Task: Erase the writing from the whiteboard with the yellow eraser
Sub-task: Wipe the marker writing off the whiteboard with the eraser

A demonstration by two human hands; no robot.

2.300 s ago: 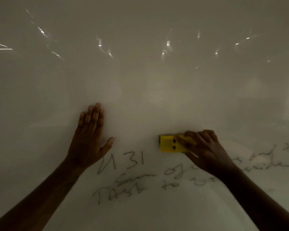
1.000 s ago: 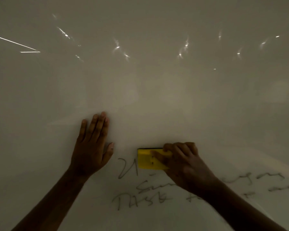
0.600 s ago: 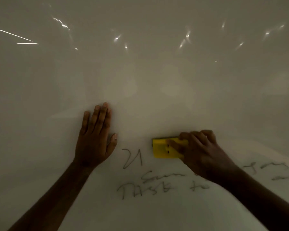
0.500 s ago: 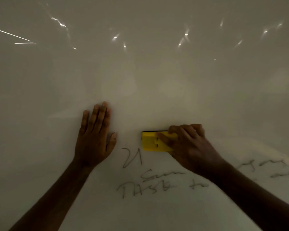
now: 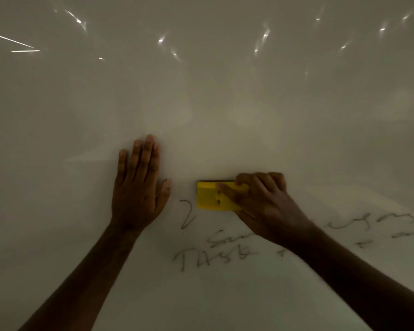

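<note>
Beneath both hands: whiteboard [image 5: 225, 103], glossy, filling the view, with ceiling-light reflections scattered well above the fingertips.
Left hand: left hand [image 5: 138, 189], flat on the board with fingers straight and together, thumb spread toward the other hand, holding nothing; judged a brace that steadies the body while the other arm scrubs.
Right hand: right hand [image 5: 263, 204], fingers curled over the top edge and back of the eraser, gripping it against the board; judged held this way to press the wiping face flat.
Writing: writing [image 5: 215, 255], dark marker, below and on both sides of the right wrist; a lone stroke stands between the two hands, a line reading roughly "TASK" lies lowest, and smeared fragments run off past the right forearm.
Yellow eraser: yellow eraser [image 5: 213, 195], rectangular block, long side level, protruding thumbward from the right hand, just above the remaining lines and just beside the lone stroke.
Progress, as judged: upper board reads clean; lower lines not yet erased.
</note>
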